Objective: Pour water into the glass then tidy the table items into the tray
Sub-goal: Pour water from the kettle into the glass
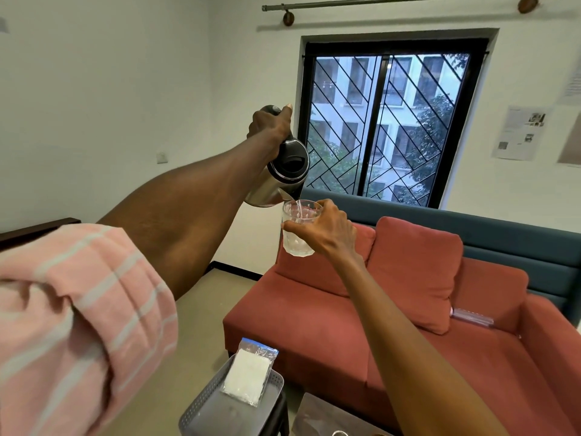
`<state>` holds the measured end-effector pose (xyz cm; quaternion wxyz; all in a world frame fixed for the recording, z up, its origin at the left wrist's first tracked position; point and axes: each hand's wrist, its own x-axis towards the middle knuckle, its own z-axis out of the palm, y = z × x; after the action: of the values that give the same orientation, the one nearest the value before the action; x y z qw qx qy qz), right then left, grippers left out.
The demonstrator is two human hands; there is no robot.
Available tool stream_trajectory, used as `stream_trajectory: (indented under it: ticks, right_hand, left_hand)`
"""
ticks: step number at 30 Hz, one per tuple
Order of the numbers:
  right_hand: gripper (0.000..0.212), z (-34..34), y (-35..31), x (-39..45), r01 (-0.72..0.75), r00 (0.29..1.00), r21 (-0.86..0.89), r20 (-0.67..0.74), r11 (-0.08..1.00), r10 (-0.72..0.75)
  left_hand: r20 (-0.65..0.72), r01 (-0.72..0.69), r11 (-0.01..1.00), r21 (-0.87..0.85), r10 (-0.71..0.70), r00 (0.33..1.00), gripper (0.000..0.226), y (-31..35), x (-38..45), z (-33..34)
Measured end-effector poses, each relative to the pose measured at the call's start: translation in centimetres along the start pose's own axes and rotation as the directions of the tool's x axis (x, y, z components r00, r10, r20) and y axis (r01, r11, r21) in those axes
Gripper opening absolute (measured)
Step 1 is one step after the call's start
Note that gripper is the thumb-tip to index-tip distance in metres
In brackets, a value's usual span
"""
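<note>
At the far left a pink striped sleeve (78,325) fills the corner, and from it the left arm stretches up and forward. The left hand (270,124) has its grip wrapped tight round the black handle of a steel electric kettle (276,177), thumb laid along the top; the kettle is tipped steeply, spout down. A thin stream of water (299,209) runs from the spout into the glass (297,229), which is held up in mid-air just under the spout, over the floor in front of the red sofa (377,325). The right hand (327,229) has its grip closed round the side of the glass, fingers curled behind it and thumb across the front. How full the glass is cannot be read clearly; it looks only partly filled.

By my reading the pouring step is under way and not finished. The tidying looks barely begun: lower down, a grey perforated tray (201,407) sits on a dark stool or small table, and a clear plastic packet (250,372) with white contents lies in it, its top edge overhanging the tray's far rim. To the right of the tray, at the bottom edge, a corner of a table (317,416) shows with a round rim on it, too cut off to name. On the sofa's right seat rests a small clear object (471,316).
</note>
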<state>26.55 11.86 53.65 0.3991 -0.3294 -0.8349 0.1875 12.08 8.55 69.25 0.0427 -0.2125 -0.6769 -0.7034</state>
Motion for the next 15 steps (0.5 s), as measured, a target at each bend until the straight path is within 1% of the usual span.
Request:
stream_trajectory:
  ticks: [4,7,11,15]
  right_hand:
    - [0.091,-0.15,-0.02,0.31,0.008,1.000,0.005,0.004,1.000,-0.008]
    - [0.090,-0.30,0.07,0.50,0.016,1.000,0.008,0.003,1.000,-0.016]
    - [0.088,-0.40,0.20,0.59,0.016,1.000,0.001,-0.010,1.000,-0.016]
    - [0.088,-0.38,0.20,0.73,0.018,1.000,0.007,-0.015,1.000,-0.018]
  left_hand:
    - [0.004,-0.011,1.000,0.017,0.011,1.000,0.034,0.39,0.01,0.14]
    - [0.007,-0.015,1.000,0.021,0.015,1.000,0.037,0.52,0.05,0.24]
    - [0.024,-0.020,0.999,0.049,0.019,1.000,0.052,0.72,-0.15,0.46]
    - [0.028,-0.033,0.998,0.052,0.032,0.999,0.044,0.86,-0.06,0.56]
